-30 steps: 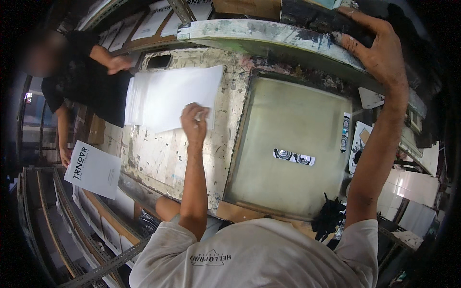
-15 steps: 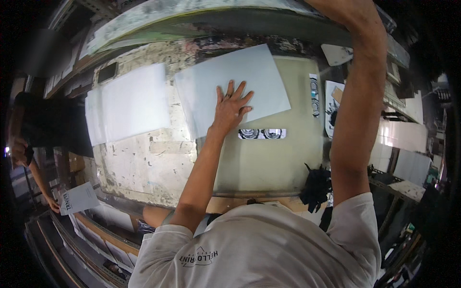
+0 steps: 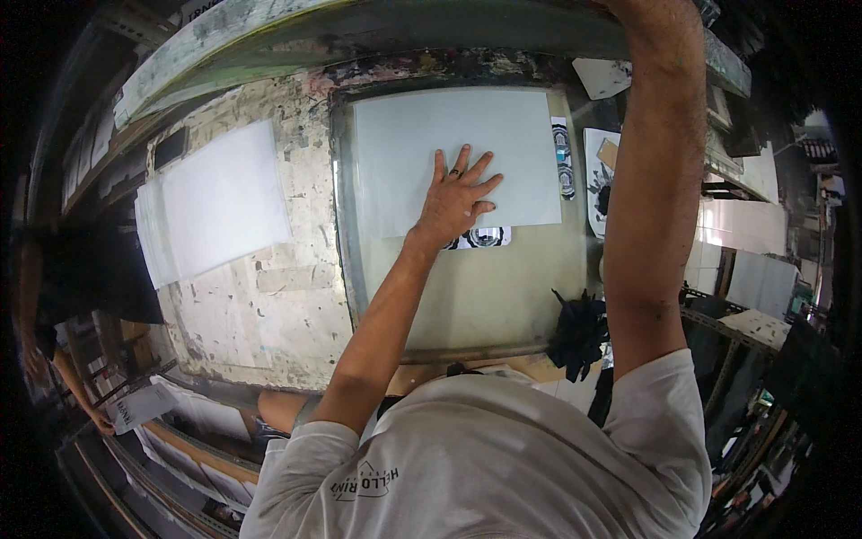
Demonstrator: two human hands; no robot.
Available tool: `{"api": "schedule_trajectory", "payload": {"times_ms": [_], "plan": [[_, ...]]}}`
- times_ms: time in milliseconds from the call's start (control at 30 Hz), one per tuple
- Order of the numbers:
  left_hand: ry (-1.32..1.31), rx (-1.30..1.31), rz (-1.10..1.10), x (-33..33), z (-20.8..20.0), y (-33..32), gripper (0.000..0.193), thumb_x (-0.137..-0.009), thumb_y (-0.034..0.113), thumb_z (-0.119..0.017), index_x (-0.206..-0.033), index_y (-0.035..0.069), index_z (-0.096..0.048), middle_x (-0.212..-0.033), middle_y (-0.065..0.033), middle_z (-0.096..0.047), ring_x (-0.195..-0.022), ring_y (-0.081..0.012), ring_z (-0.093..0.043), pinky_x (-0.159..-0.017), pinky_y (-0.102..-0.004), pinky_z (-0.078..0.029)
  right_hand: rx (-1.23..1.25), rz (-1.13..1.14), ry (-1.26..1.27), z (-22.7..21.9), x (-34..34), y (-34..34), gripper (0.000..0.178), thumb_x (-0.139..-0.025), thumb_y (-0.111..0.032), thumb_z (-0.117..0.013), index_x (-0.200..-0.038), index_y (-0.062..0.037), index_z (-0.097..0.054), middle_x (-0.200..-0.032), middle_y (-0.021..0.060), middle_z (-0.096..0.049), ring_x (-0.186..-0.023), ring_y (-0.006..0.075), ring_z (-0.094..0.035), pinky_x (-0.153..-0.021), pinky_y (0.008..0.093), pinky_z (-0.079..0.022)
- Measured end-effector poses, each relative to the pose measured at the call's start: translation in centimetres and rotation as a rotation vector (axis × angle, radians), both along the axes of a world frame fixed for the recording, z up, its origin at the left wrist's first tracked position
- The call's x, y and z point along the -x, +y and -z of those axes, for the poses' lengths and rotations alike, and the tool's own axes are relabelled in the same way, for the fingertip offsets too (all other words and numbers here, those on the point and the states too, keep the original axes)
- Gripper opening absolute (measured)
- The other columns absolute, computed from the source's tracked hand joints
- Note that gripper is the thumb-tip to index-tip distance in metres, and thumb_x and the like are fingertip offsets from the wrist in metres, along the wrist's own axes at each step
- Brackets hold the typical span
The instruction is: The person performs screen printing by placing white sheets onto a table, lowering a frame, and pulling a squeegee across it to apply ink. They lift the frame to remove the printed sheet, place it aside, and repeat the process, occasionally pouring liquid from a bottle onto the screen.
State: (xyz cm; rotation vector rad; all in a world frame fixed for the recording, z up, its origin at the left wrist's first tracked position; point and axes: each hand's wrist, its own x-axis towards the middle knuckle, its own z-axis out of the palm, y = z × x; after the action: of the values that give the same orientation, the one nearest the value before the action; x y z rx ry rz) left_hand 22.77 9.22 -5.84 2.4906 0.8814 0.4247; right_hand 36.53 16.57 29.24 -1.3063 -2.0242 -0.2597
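Note:
My left hand (image 3: 460, 199) lies flat, fingers spread, on a pale sheet (image 3: 395, 144) that rests on the greenish-grey board (image 3: 467, 305). Below the sheet's near edge shows part of a small strip with black round patterns (image 3: 488, 237). A second such strip (image 3: 564, 166) stands upright along the sheet's right edge, partly covered. My right forearm (image 3: 660, 153) reaches up to the long frame edge (image 3: 377, 40) at the far side; the hand there is cut off by the top of the picture, so its fingers are hidden.
Left of the board, a stack of white sheets (image 3: 215, 202) lies on a paint-stained table (image 3: 305, 314), with a dark flat object (image 3: 171, 148) behind. Black crumpled cloth (image 3: 579, 337) hangs at the board's near right corner. At far left a person's hand (image 3: 103, 422) holds a printed sheet.
My left hand has turned the sheet from a slant to nearly square on the board and moved it over part of the strips. The view has shifted slightly.

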Motion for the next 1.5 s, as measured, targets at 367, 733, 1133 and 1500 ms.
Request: {"api": "schedule_trajectory", "payload": {"times_ms": [367,733,1133,1500], "plan": [[-0.028,0.032,0.045,-0.2,-0.2,-1.3,0.053,-0.094,0.043,-0.058,-0.143,0.022,-0.055,-0.161,-0.0034,-0.034,-0.152,-0.0357,-0.019,-0.120,-0.0653,-0.005,0.290,-0.057,0.062,-2.0,-0.3,0.3,0.045,-0.074,-0.038,-0.083,-0.099,-0.0006,-0.078,-0.086,0.0174,-0.074,-0.075,0.0247,-0.069,-0.070,0.0360,-0.055],[-0.857,0.056,-0.629,9.1,-10.8,0.3,0.056,-0.096,0.004,-0.060,-0.149,0.003,-0.043,-0.136,-0.0163,-0.061,-0.125,-0.0219,-0.057,-0.108,-0.0372,-0.042,0.398,0.183,-0.046,-2.5,1.9,-2.6,0.050,-0.073,-0.038,-0.083,-0.109,-0.0049,-0.076,-0.095,0.0205,-0.074,-0.085,0.0330,-0.070,-0.081,0.0402,-0.054],[-1.180,0.330,-0.984,20.6,-9.9,-7.2,0.058,-0.071,-0.008,-0.072,-0.127,-0.004,-0.058,-0.114,-0.0087,-0.067,-0.102,-0.0183,-0.063,-0.093,-0.0331,-0.051,0.246,-0.005,0.039,13.2,2.5,-15.0,0.044,-0.077,-0.025,-0.077,-0.121,-0.0234,-0.073,-0.086,0.0126,-0.066,-0.072,0.0286,-0.063,-0.067,0.0406,-0.048],[-0.415,-0.076,-0.985,23.3,1.1,-11.8,0.088,-0.053,0.020,-0.096,-0.131,0.002,-0.060,-0.144,-0.0158,-0.046,-0.131,-0.0349,-0.042,-0.105,-0.0456,-0.042,0.679,0.038,-0.180,26.5,3.6,-16.0,0.062,-0.078,-0.016,-0.077,-0.137,-0.0165,-0.060,-0.101,0.0138,-0.060,-0.098,0.0303,-0.057,-0.090,0.0451,-0.038]]}}
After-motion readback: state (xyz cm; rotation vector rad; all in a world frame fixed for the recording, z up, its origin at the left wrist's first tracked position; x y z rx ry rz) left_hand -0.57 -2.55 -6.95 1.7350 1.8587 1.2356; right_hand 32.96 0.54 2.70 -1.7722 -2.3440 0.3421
